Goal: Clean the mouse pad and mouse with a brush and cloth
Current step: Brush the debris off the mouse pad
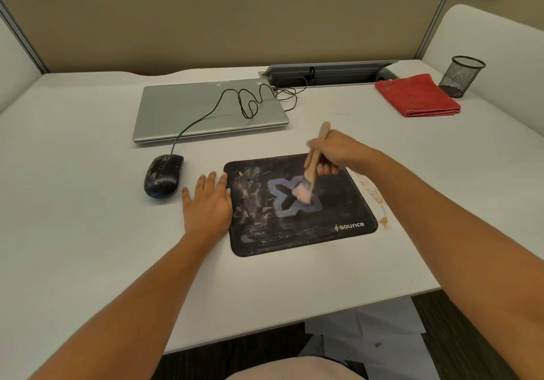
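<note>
White desk surface (88, 173), backed by a tan partition (235, 20) with number tags 385 and 386; I log what lies on it, largest first.

1. Laptop (191, 111), silver, lid shut, toward the far edge left of centre. A black cable (206, 114) loops across its lid.
2. Mouse pad (294, 232), black with a blue emblem, near the front edge right of centre. I see pale dusty smears over its left half.
3. Cloth (416, 96), red, folded, at the far right corner, untouched.
4. Left hand (207, 203), flat on the surface with fingers straight, holding nothing; its thumb side lies against the pad's left edge.
5. Right hand (335, 152), over the pad's far edge, fingers curled round the handle of the brush.
6. Mouse (162, 176), black and speckled with dirt, just left of the pad, near the left hand but apart from it.
7. Mesh cup (460, 76), black, beside the cloth at the far right corner.
8. Brush (312, 170), wooden handle tilted away from me, bristles down on the emblem at the pad's middle.
9. Brown crumbs (379, 200), scattered along the pad's right edge.
</note>
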Tool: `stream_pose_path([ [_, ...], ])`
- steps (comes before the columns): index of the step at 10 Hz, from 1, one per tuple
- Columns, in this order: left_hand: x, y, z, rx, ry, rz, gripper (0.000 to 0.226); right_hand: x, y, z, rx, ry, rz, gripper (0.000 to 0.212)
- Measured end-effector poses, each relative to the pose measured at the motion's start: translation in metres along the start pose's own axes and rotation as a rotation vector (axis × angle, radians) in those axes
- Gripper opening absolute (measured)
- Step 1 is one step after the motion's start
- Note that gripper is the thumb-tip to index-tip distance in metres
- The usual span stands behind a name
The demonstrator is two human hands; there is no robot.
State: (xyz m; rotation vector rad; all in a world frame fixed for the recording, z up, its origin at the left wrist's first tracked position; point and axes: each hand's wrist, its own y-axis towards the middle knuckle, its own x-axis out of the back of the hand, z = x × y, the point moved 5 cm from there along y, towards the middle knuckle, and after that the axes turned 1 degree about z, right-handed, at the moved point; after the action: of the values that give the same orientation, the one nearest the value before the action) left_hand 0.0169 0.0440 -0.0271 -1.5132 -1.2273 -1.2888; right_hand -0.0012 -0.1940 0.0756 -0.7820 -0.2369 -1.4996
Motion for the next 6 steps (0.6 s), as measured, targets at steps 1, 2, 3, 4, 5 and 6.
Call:
stream_pose_path([
  [1,0.000,0.000,-0.001,0.001,0.000,0.007,0.051,0.023,0.003,-0.015,-0.005,0.053,-0.412,0.043],
  [2,0.000,0.000,0.000,-0.001,-0.004,0.008,0.051,0.015,0.005,-0.026,0.002,0.015,-0.380,0.042],
  [3,0.001,0.000,0.000,0.006,-0.006,0.011,0.051,0.004,-0.002,-0.021,0.028,-0.037,-0.270,0.041],
  [4,0.002,-0.001,-0.001,0.006,-0.011,0.011,0.051,-0.014,-0.009,-0.013,0.034,-0.077,-0.045,0.043],
  [5,0.004,-0.002,-0.002,0.006,-0.016,0.001,0.050,-0.020,-0.017,-0.010,-0.009,-0.108,0.195,0.046],
  [6,0.005,-0.002,-0.002,0.007,-0.019,-0.002,0.050,0.003,-0.011,-0.010,-0.020,-0.029,-0.044,0.044],
])
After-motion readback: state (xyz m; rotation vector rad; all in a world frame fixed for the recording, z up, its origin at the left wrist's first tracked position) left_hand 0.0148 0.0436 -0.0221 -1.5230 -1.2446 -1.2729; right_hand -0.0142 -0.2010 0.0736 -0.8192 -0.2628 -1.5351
